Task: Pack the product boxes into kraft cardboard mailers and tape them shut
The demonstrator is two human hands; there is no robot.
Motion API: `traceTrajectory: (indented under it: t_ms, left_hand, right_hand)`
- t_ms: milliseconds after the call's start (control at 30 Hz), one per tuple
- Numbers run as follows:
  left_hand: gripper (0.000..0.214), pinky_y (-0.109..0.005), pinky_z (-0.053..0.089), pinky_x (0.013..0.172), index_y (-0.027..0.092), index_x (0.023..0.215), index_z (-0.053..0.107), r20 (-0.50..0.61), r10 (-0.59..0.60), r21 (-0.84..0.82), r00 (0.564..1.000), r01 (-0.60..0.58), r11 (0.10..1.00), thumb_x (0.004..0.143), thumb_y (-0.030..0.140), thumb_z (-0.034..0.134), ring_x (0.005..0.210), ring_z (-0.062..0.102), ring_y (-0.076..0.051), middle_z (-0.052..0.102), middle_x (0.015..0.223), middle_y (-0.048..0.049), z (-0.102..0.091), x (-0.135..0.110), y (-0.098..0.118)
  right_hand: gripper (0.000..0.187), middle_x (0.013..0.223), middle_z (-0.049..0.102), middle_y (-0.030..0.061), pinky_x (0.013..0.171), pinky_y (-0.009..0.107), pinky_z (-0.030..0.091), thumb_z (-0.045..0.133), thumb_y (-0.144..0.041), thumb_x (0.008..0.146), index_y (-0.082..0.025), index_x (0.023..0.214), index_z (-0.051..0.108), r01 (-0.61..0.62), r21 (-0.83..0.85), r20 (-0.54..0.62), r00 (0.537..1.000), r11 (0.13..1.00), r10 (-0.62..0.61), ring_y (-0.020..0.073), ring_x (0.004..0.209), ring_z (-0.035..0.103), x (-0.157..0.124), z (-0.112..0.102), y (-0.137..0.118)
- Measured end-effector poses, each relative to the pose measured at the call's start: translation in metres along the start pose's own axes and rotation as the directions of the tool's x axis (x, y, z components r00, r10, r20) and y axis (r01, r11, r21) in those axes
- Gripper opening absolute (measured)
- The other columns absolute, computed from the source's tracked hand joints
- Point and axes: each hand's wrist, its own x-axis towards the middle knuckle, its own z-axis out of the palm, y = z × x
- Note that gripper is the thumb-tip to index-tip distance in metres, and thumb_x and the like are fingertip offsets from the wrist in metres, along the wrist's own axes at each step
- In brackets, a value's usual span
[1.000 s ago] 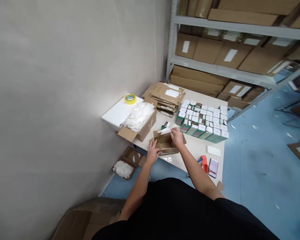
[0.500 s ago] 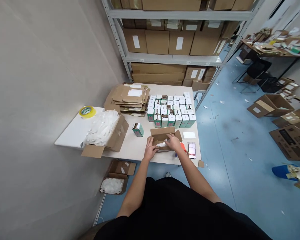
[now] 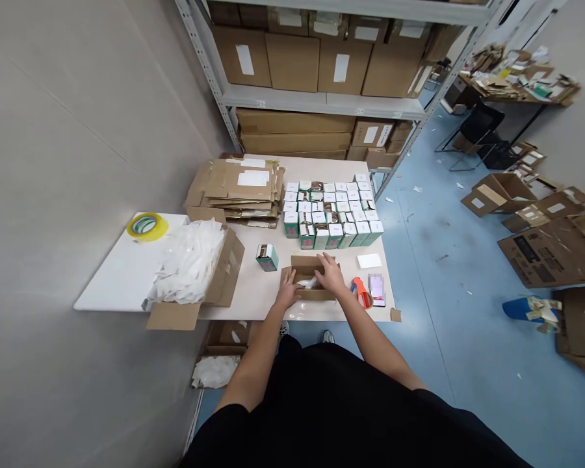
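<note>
A small open cardboard box [image 3: 306,265] sits at the table's near edge, with white packing material [image 3: 311,283] inside. My left hand [image 3: 288,290] rests on the box's left side, fingers spread flat. My right hand [image 3: 329,273] reaches over the box's right side with its fingers bent down into it, beside the white material. Whether it grips anything I cannot make out. One green and white carton [image 3: 267,257] stands alone to the left of the box.
Several rows of green and white cartons [image 3: 329,211] fill the table's middle, flattened cardboard [image 3: 241,188] lies behind. A carton of white bags [image 3: 190,263], yellow tape [image 3: 147,226], an orange tool [image 3: 361,290], a phone [image 3: 377,289] and shelving with boxes [image 3: 316,104] surround them.
The camera has swung right and steadied over the table. My right hand has lowered the white material into the small box. My left hand stays on the box's left side.
</note>
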Motion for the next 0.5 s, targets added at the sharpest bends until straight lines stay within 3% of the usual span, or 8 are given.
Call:
traceTrajectory:
  t_ms: [67, 167, 267, 367, 433, 500]
  left_hand:
    - [0.047, -0.059, 0.031, 0.123, 0.022, 0.113, 0.079, -0.014, 0.046, -0.037, 0.999, -0.046, 0.998, 0.067, 0.026, 0.088, 0.156, 0.027, -0.041, 0.034, 0.168, -0.0123, -0.005, -0.001, -0.009]
    - [0.041, -0.052, 0.038, 0.121, 0.022, 0.119, 0.076, -0.161, 0.059, -0.116, 0.985, -0.078, 0.990, 0.078, 0.026, 0.077, 0.145, 0.047, -0.033, 0.055, 0.151, -0.0132, -0.024, 0.001, -0.021]
    - [0.037, -0.043, 0.045, 0.116, 0.021, 0.127, 0.071, -0.383, -0.082, -0.221, 0.920, -0.005, 0.975, 0.092, 0.025, 0.059, 0.130, 0.059, -0.026, 0.066, 0.134, -0.0119, -0.055, 0.007, -0.033]
    - [0.044, -0.039, 0.047, 0.113, 0.020, 0.141, 0.060, -0.531, -0.297, -0.349, 0.793, 0.115, 0.930, 0.099, 0.030, 0.049, 0.127, 0.061, -0.025, 0.062, 0.136, -0.0140, -0.088, 0.017, -0.051]
    - [0.052, -0.041, 0.045, 0.114, 0.019, 0.151, 0.050, -0.536, -0.404, -0.430, 0.742, 0.172, 0.886, 0.100, 0.033, 0.048, 0.132, 0.058, -0.027, 0.057, 0.145, -0.0166, -0.104, 0.025, -0.067]
    - [0.059, -0.043, 0.042, 0.116, 0.018, 0.157, 0.040, -0.476, -0.475, -0.507, 0.740, 0.210, 0.836, 0.100, 0.034, 0.048, 0.138, 0.054, -0.028, 0.050, 0.153, -0.0181, -0.114, 0.034, -0.083]
  right_hand:
    - [0.066, 0.162, 0.044, 0.0098, 0.121, 0.048, 0.038, 0.064, -0.030, 0.088, -0.026, 0.152, 0.052, -0.014, 0.033, -0.008, 1.000, 0.999, 0.015, 0.0302, 0.149, 0.041, 0.010, 0.013, -0.010]
    - [0.064, 0.159, 0.048, 0.0094, 0.124, 0.047, 0.035, 0.063, -0.035, 0.089, -0.025, 0.151, 0.053, -0.040, 0.140, -0.021, 0.999, 0.989, 0.044, 0.0282, 0.149, 0.042, 0.028, 0.036, -0.022]
    - [0.059, 0.157, 0.052, 0.0077, 0.126, 0.046, 0.031, 0.060, -0.045, 0.092, -0.026, 0.148, 0.057, -0.108, 0.313, 0.019, 0.994, 0.944, 0.108, 0.0257, 0.149, 0.043, 0.047, 0.066, -0.035]
    - [0.058, 0.157, 0.052, 0.0059, 0.125, 0.046, 0.032, 0.055, -0.055, 0.094, -0.027, 0.145, 0.061, -0.231, 0.468, 0.126, 0.973, 0.853, 0.194, 0.0244, 0.148, 0.044, 0.068, 0.099, -0.049]
    - [0.058, 0.160, 0.049, 0.0047, 0.122, 0.047, 0.036, 0.053, -0.057, 0.095, -0.029, 0.145, 0.061, -0.318, 0.528, 0.215, 0.947, 0.788, 0.238, 0.0245, 0.149, 0.043, 0.080, 0.121, -0.060]
    - [0.058, 0.162, 0.046, 0.0040, 0.118, 0.048, 0.041, 0.051, -0.057, 0.096, -0.030, 0.146, 0.059, -0.395, 0.556, 0.294, 0.916, 0.731, 0.271, 0.0252, 0.149, 0.043, 0.091, 0.142, -0.070]
